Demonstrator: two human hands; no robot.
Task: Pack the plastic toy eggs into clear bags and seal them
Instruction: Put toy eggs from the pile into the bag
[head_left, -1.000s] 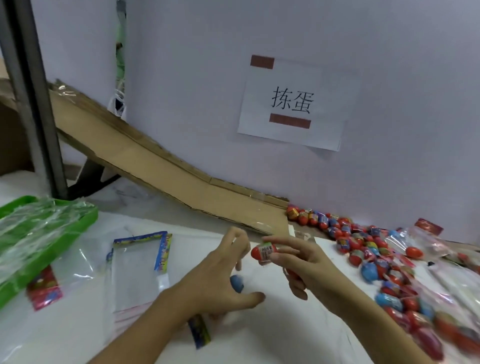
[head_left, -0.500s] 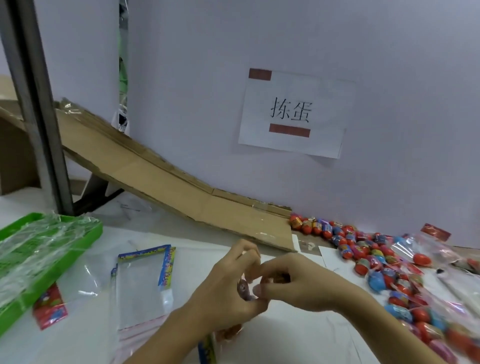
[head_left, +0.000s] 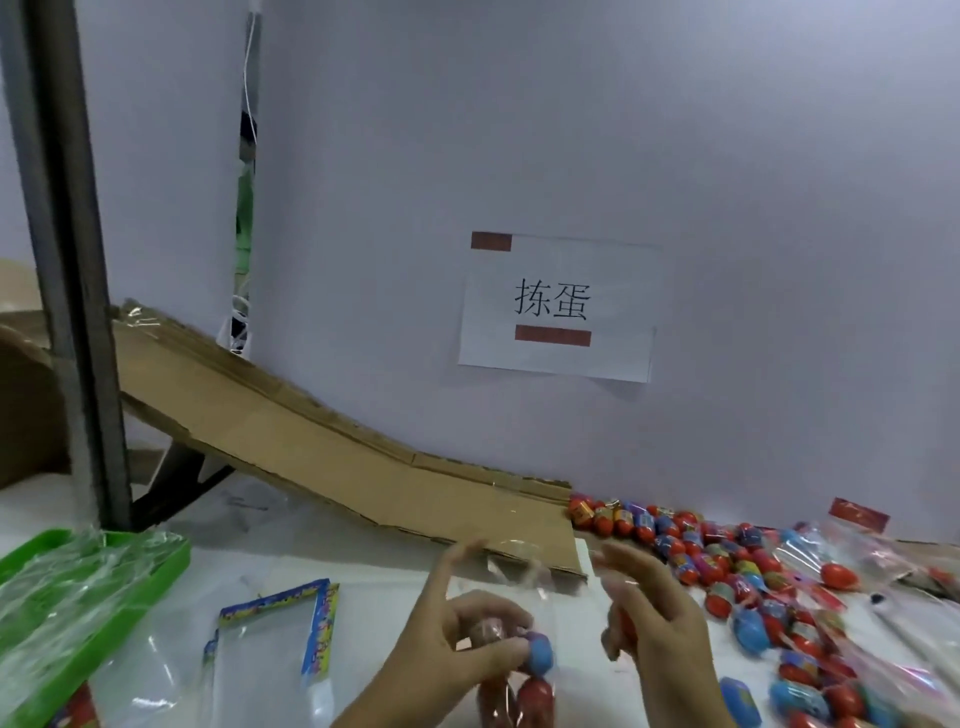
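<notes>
My left hand (head_left: 457, 642) grips a clear bag (head_left: 519, 670) holding a blue egg (head_left: 539, 656) and red eggs (head_left: 535, 699); its index finger is raised and blurred. My right hand (head_left: 657, 623) hovers just right of the bag's open top, fingers spread and blurred; something red shows under its palm, but I cannot tell whether it is held. A loose pile of red and blue toy eggs (head_left: 696, 551) lies to the right along the wall.
A cardboard ramp (head_left: 311, 441) slopes down from the left to the egg pile. Empty bags with colourful borders (head_left: 270, 660) lie at the lower left beside a green tray (head_left: 93, 597) of plastic. Filled bags (head_left: 883, 566) lie at the far right. A metal post (head_left: 67, 260) stands left.
The right hand put a red egg into the bag held by the left, then drew away to the right. The bag now stands upright with eggs stacked in it.
</notes>
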